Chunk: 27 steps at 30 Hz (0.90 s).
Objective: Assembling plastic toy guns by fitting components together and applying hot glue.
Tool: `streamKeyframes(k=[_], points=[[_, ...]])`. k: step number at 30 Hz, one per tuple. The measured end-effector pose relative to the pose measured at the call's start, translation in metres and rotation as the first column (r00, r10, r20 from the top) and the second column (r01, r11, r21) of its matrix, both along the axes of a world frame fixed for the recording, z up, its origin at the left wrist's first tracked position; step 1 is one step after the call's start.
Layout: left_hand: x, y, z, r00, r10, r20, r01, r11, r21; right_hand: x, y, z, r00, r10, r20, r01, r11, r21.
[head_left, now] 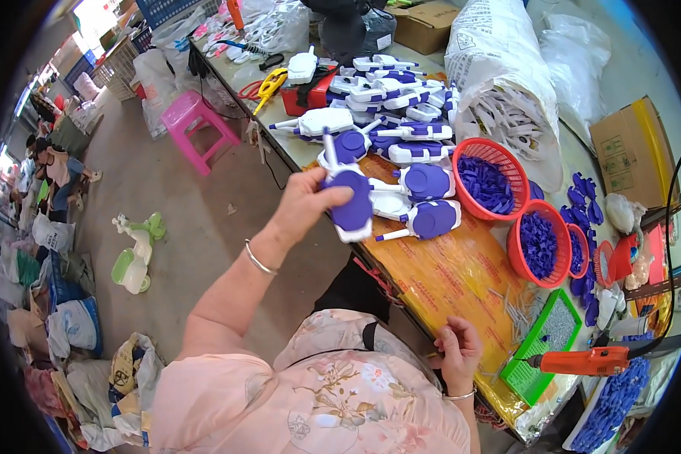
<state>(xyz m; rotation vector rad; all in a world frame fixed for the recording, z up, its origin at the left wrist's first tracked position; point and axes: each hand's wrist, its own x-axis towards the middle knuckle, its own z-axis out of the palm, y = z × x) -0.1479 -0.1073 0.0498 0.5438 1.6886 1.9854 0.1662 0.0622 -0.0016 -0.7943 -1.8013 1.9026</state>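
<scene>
My left hand (pixel 310 200) grips a purple-and-white plastic piece (pixel 350 200) with a round purple face and a white stub pointing away from me. It is raised over the table's left edge. Several like pieces lie just beyond it, among them one with a purple disc (pixel 435 219) and another purple-faced one (pixel 429 181). More are heaped in a pile (pixel 397 94) farther back. My right hand (pixel 459 352) is low over the table's near edge, its fingers curled in. Whether anything small is between those fingers, I cannot make out.
Red baskets (pixel 523 175) hold small purple parts. A green tray (pixel 516 378) of small metal bits and an orange electric screwdriver (pixel 586 361) are at right. Loose screws (pixel 518 314) lie beside the tray. A white sack (pixel 499 53) spills white parts. A pink stool (pixel 193 125) stands left.
</scene>
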Motion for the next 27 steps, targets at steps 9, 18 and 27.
streamKeyframes(k=[9, 18, 27], points=[[-0.086, -0.004, 0.004, 0.885, 0.400, 0.239, -0.448, 0.870, 0.204, -0.002, 0.002, 0.003, 1.000, -0.028, 0.004, 0.028, 0.999, -0.045], [-0.147, 0.040, 0.003, 0.767, 0.638, 0.064, -0.635, 0.770, -0.057, -0.001, 0.005, 0.005, 1.000, -0.018, -0.017, 0.017, 0.997, -0.076], [-0.140, 0.039, 0.009, 0.784, 0.597, 0.170, -0.608, 0.793, 0.019, 0.000, 0.008, 0.001, 0.999, -0.009, -0.046, 0.004, 0.995, -0.101]])
